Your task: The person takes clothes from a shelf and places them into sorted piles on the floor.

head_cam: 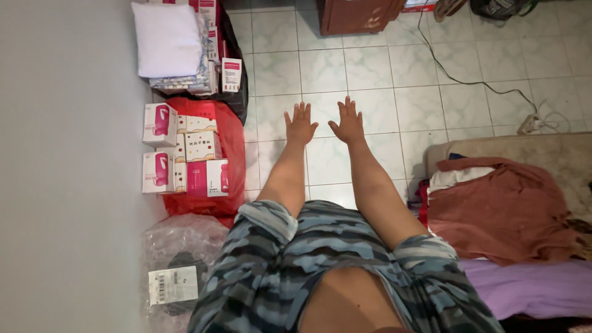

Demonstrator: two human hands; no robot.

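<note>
Hands — left hand (300, 125), right hand (348, 123) — spread flat above tiled floor (382, 92), each grip apart, holding nothing.

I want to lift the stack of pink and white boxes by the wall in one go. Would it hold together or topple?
Probably topple. The boxes are separate small cartons stacked loosely, so they would likely slide apart. They sit on a red plastic bag, a soft, slippery base. They look light for their size. Both hands are open and empty.
</note>
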